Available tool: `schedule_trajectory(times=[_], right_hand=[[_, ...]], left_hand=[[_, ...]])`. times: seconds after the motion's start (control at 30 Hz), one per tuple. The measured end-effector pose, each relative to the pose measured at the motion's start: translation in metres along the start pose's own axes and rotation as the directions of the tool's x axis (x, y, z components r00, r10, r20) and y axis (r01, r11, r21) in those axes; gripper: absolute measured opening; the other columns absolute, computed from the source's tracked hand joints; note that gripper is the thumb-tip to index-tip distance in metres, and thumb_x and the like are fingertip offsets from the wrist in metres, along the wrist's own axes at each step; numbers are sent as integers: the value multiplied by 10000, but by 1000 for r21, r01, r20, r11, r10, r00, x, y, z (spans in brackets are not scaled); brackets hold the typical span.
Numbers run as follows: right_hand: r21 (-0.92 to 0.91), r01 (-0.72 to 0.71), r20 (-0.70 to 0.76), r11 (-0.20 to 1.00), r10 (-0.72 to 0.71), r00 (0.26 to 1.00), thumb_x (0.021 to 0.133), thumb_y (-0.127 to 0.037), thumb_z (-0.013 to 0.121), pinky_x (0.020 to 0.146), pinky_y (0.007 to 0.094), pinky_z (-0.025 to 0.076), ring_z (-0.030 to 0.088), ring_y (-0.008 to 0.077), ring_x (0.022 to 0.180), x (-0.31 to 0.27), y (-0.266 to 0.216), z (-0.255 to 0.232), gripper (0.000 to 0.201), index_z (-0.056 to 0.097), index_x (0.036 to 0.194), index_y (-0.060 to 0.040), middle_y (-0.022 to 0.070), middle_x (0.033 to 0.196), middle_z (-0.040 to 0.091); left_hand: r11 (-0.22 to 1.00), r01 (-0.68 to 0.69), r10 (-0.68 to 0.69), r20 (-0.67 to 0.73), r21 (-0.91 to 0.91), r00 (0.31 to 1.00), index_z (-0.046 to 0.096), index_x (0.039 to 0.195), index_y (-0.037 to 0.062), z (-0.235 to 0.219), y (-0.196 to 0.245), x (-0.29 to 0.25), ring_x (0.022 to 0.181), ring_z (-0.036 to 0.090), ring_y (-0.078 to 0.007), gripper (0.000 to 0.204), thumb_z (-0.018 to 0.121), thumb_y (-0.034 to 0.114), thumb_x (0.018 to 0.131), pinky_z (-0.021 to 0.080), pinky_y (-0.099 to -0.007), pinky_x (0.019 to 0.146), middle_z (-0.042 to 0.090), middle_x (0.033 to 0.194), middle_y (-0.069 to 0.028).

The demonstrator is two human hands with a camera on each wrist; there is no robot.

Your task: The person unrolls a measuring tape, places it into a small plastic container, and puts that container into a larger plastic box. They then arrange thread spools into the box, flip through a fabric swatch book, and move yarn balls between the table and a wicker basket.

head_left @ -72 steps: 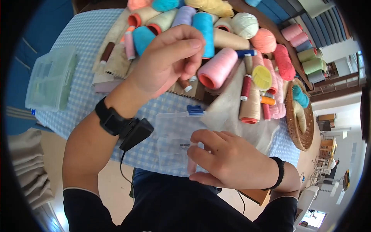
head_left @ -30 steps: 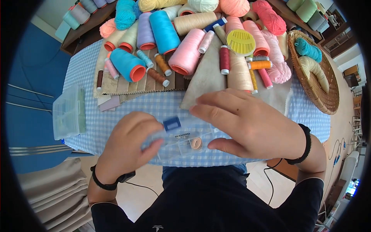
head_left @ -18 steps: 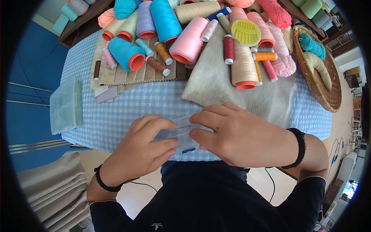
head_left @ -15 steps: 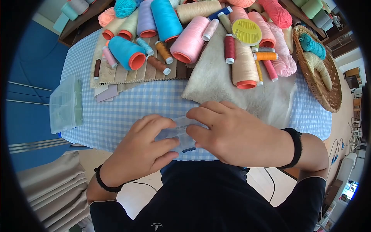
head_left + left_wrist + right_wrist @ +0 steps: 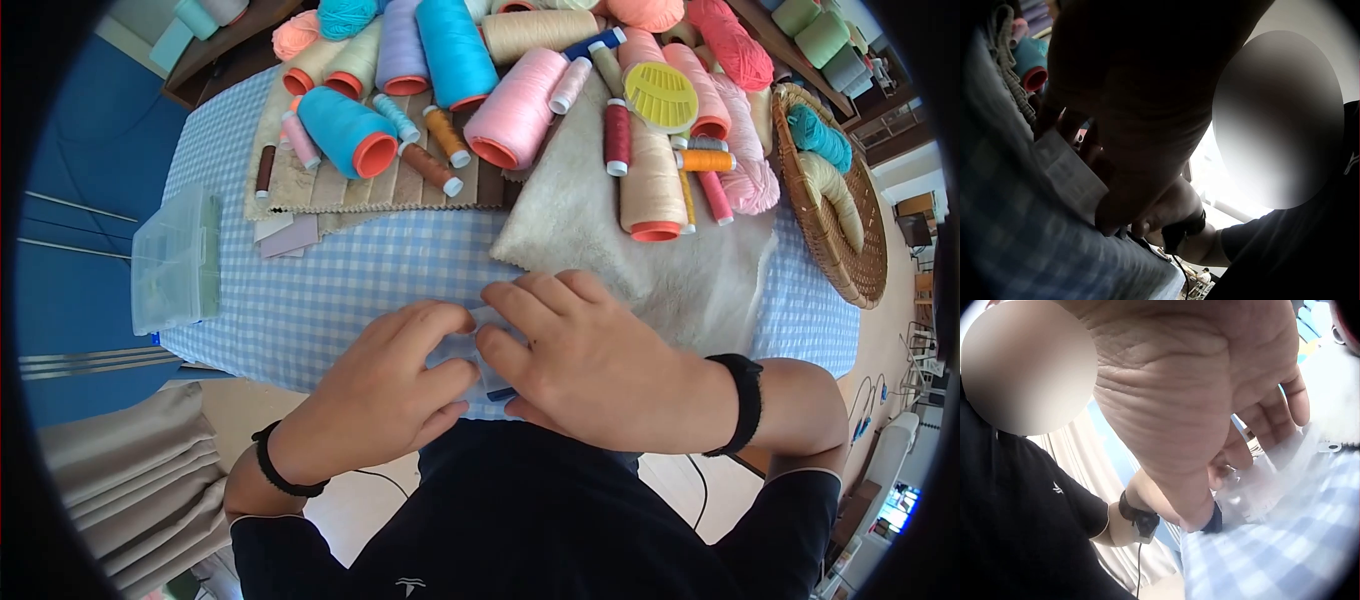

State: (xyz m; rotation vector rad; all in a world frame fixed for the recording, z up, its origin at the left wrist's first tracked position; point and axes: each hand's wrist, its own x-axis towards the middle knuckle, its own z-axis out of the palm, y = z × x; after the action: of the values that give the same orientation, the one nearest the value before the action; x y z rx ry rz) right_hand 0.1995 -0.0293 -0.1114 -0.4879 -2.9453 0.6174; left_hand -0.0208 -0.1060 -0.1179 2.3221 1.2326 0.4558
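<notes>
Head view: I see a bare left hand [image 5: 395, 380] and bare right hand [image 5: 600, 365] grasping either side of a clear plastic box [image 5: 1071, 175], dark-blue latch [image 5: 501, 395] at its near edge.

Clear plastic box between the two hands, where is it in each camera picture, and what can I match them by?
Head: the clear plastic box is just below centre, mostly hidden between the left hand and the right hand.
Left wrist: the box is left of centre, slightly below mid-height.
Right wrist: the box is right of centre, below mid-height.
Shared landmark: the blue-and-white checked cloth, visible in all three.
</notes>
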Motion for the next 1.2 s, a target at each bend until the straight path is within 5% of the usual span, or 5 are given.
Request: schedule_trajectory(times=[0.37,0.47,0.63,0.83,1.2], right_hand=[[-298,114,-130,948,-158,979,762,-160,615,719,308,421,584,217,814,12,-1,12,148,596,844,-37,92,858,581],[-7,109,-17,994,-109,994,742,-257,751,815,389,478,608,294,954,11,2,-11,447,594,1068,5,163,1063,591],[138,149,-159,979,-126,979,776,-421,807,969,455,473,576,407,1159,8,10,-42,670,564,1227,12,239,1314,550],[237,143,-272,961,-76,959,778,-388,829,904,430,516,628,367,1060,8,16,-40,628,594,1190,22,205,1233,601],[301,258,-201,918,-204,958,871,-310,750,938,430,515,629,365,1084,1,17,-28,441,619,1133,20,196,1217,619]], left_hand=[[996,-52,56,-64,68,996,606,918,25,5,-6,-1,1103,571,-355,271,754,106,706,491,-447,880,522,1184,-177],[995,-85,82,-65,-47,995,596,920,37,1,-9,-5,1084,582,-357,272,746,111,707,493,-446,881,528,1182,-162],[999,-6,-3,-163,-54,987,586,997,50,-33,-18,-25,1063,588,-375,334,739,107,705,497,-442,891,537,1185,-159],[877,425,-216,-607,223,765,561,1090,17,-103,-70,-51,1045,590,-402,382,708,133,757,504,-441,883,532,1163,-189],[448,851,-573,-642,276,510,558,1075,-10,-153,-214,-16,943,626,-427,361,654,294,905,521,-476,810,543,1165,-233]])
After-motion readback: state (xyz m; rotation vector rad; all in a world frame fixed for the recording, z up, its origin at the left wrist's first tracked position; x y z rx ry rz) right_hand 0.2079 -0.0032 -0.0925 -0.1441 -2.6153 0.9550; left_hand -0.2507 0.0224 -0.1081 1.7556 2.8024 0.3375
